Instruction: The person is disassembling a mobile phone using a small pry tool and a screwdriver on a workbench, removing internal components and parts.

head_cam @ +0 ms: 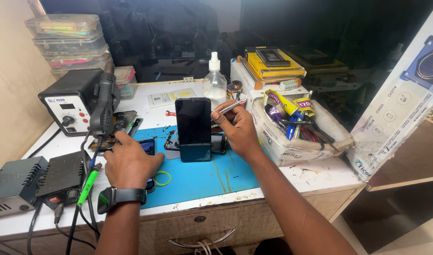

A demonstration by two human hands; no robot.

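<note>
A black phone [193,127] stands upright, leaning near the back of a blue work mat [202,174]. Behind it lies an opened phone frame [219,144]. My right hand [238,127] is beside the phone's right edge, pinching a pair of metal tweezers [231,107] that point up and right. My left hand [129,163], with a black watch on the wrist, rests palm down on the mat's left side over a dark phone [148,147], fingers reaching toward a circuit board [124,125]. A yellow rubber band [162,178] lies next to it.
A hot-air rework station [72,106] with its handle stands at the left, power units [18,184] in front of it. A clear spray bottle [214,82] stands behind the phone. A white bin of tools [297,134] sits right. Stacked plastic boxes [67,40] stand back left.
</note>
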